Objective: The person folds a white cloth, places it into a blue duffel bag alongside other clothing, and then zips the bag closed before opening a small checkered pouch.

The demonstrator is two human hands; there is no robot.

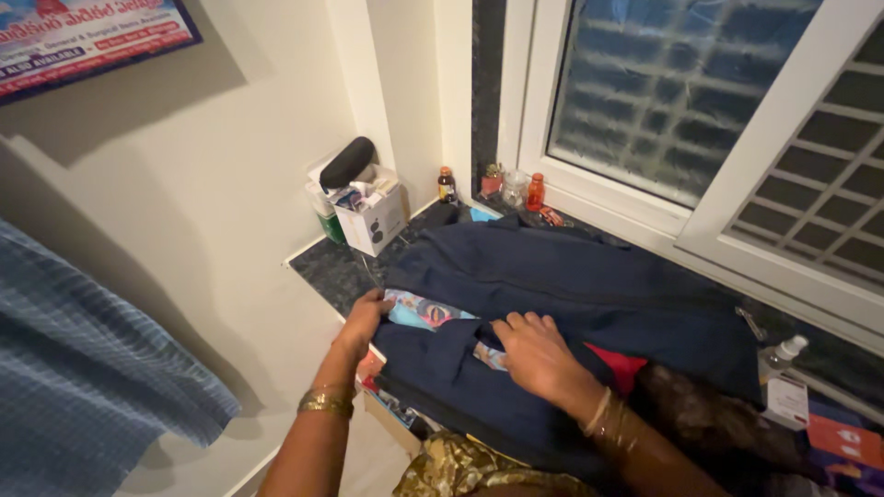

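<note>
Two hands work at a dark navy garment (pixel 571 285) spread over a dark speckled stone worktop (pixel 331 267) under a white-framed window (pixel 700 110). The garment is a heavy, matte woven cloth, folded into a broad slab with soft creased edges; its long axis runs from the near left corner of the worktop toward the far right, along the window sill. A fold near the front lies open, showing a bright printed sheet or cloth (pixel 425 313) in blue and other colours, and a red patch (pixel 622 366) shows at the right of the fold. The left hand (pixel 364 322) pinches the garment's left edge beside the printed piece, fingers curled on the cloth. The right hand (pixel 534 354) lies flat on the fold, fingers spread and pressing down, clasping nothing. Both wrists carry gold metal bangles. At the back corner stands a white cardboard box (pixel 373 216) with a black rounded case (pixel 347 161) on top, and small glass bottles (pixel 516 189) line the sill. A white spray bottle (pixel 785 354) stands at the right.
</note>
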